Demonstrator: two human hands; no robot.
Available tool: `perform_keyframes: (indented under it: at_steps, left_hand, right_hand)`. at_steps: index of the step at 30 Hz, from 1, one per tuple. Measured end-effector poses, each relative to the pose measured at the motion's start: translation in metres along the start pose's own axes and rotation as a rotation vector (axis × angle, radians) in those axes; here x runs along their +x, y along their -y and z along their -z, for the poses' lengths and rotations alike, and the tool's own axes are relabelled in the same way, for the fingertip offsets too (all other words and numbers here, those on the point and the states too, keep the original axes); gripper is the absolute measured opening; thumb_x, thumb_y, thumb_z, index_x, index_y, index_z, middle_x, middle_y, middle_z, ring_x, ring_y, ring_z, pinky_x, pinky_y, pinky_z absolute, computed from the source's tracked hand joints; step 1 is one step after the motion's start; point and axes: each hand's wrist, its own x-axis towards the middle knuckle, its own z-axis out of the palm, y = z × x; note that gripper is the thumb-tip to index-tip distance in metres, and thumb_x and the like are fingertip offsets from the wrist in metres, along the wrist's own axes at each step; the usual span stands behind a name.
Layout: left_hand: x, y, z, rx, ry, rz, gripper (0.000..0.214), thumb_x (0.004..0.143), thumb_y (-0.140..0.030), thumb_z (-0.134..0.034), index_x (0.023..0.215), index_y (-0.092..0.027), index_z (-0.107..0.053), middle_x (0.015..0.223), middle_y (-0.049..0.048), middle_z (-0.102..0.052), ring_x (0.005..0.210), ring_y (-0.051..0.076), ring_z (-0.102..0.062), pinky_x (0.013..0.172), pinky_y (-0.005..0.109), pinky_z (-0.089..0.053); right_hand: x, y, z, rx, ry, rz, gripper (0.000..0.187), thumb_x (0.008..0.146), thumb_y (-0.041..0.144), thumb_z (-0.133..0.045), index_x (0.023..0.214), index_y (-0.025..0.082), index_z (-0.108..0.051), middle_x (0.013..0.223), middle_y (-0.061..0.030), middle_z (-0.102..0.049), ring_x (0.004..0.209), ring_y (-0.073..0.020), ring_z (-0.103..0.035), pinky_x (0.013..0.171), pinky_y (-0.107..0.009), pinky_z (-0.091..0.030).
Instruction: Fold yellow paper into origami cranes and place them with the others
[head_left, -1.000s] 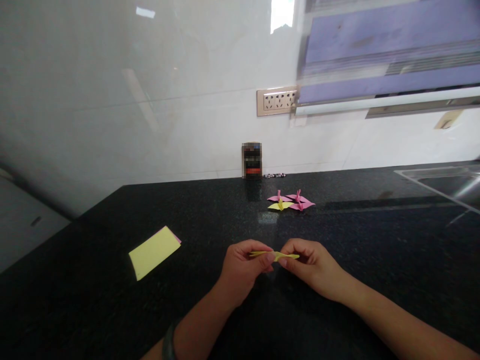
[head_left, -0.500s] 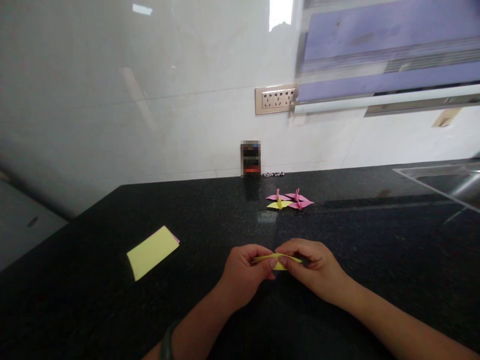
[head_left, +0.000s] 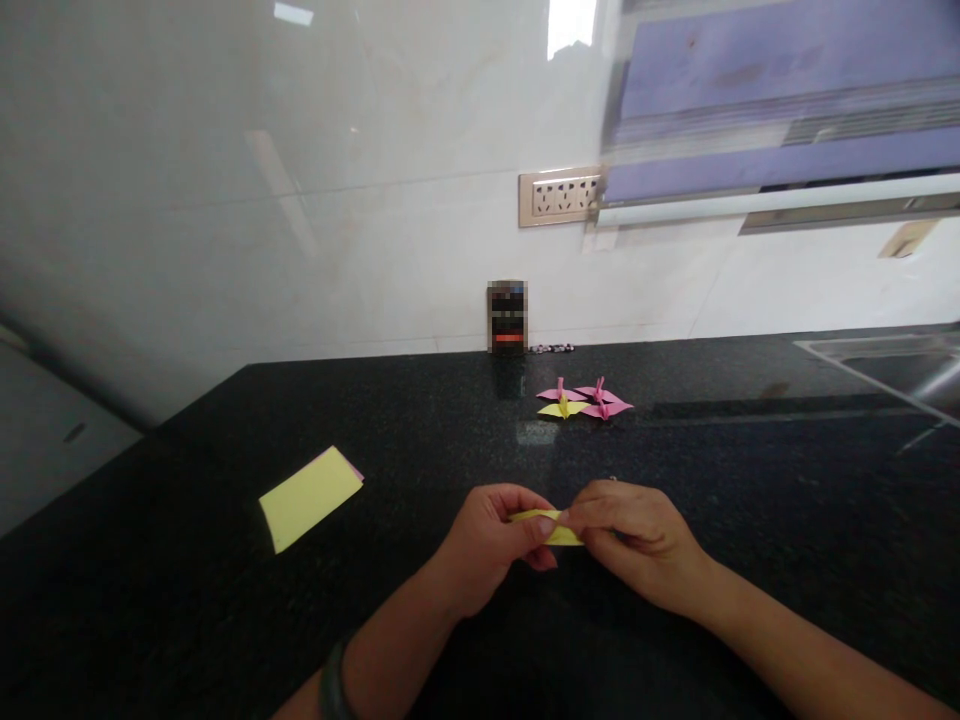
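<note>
A small folded yellow paper (head_left: 564,536) is pinched between my two hands, just above the dark counter. My left hand (head_left: 504,535) grips its left end, thumb on top and fingers behind. At the right end, my right hand (head_left: 637,530) is closed on the paper, its fingers covering that side. Beyond the hands sit several folded paper cranes, three of them pink (head_left: 609,408) and one yellow crane (head_left: 562,409), close together. To the left lies a stack of yellow paper (head_left: 311,500) with a pink edge showing beneath.
Against the white wall stands a phone-like dark object (head_left: 508,318), pixelated, with a beaded strand (head_left: 553,349) beside it. A metal-rimmed sink (head_left: 885,370) is set into the black counter (head_left: 420,420) at right. A socket panel (head_left: 559,197) is on the wall.
My right hand has shifted its grip, its fingers now lying over the right end of the yellow paper. My left hand keeps its hold. The view has moved slightly.
</note>
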Motion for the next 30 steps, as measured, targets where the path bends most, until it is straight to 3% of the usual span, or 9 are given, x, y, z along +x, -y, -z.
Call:
perform_keyframes:
  at_steps: [4,9,17,24,30]
  left_hand:
    - [-0.001,-0.002,0.000,0.005,0.010,0.001,0.022,0.061,-0.024,-0.066,0.076,-0.009,-0.061,0.059,0.0017,-0.060,0.049,0.009,-0.054,0.050,0.020,-0.043]
    - [0.000,-0.003,-0.001,0.091,-0.099,-0.024,0.021,0.063,-0.029,-0.065,0.070,-0.009,-0.062,0.055,0.0018,-0.060,0.047,0.009,-0.053,0.048,0.020,-0.042]
    - [0.000,-0.002,0.000,0.192,-0.117,-0.188,0.018,0.067,-0.027,-0.062,0.075,-0.011,-0.063,0.065,0.0039,-0.062,0.058,0.011,-0.056,0.057,0.023,-0.045]
    - [0.000,0.004,0.002,0.432,-0.136,-0.450,0.013,0.069,-0.023,-0.060,0.077,-0.015,-0.064,0.079,0.0059,-0.062,0.073,0.015,-0.057,0.066,0.025,-0.045]
    - [-0.001,0.004,0.002,0.549,-0.144,-0.480,0.014,0.070,-0.024,-0.057,0.080,-0.017,-0.064,0.081,0.0055,-0.062,0.074,0.016,-0.057,0.066,0.025,-0.045]
  right_hand:
    - [-0.001,-0.003,0.003,-0.068,0.016,0.052,0.025,0.076,0.008,-0.045,0.092,0.021,-0.059,0.075,-0.0032,-0.062,0.066,-0.0116,-0.057,0.058,-0.023,-0.045]
    - [-0.002,-0.001,0.004,-0.130,0.082,0.091,0.024,0.076,0.008,-0.044,0.090,0.020,-0.059,0.077,-0.0045,-0.060,0.071,-0.0135,-0.055,0.062,-0.026,-0.043]
    - [0.002,0.008,0.000,0.032,-0.049,-0.254,0.012,0.079,0.019,-0.047,0.089,0.017,-0.054,0.078,-0.0040,-0.056,0.071,-0.0133,-0.053,0.061,-0.025,-0.044]
    - [0.003,0.004,0.001,0.020,0.002,-0.161,0.012,0.078,0.020,-0.049,0.086,0.017,-0.058,0.078,-0.0048,-0.059,0.073,-0.0139,-0.055,0.064,-0.025,-0.044]
    - [0.003,0.006,0.002,-0.002,-0.023,-0.138,0.016,0.080,0.018,-0.048,0.091,0.019,-0.059,0.076,-0.0043,-0.060,0.071,-0.0138,-0.056,0.063,-0.025,-0.045]
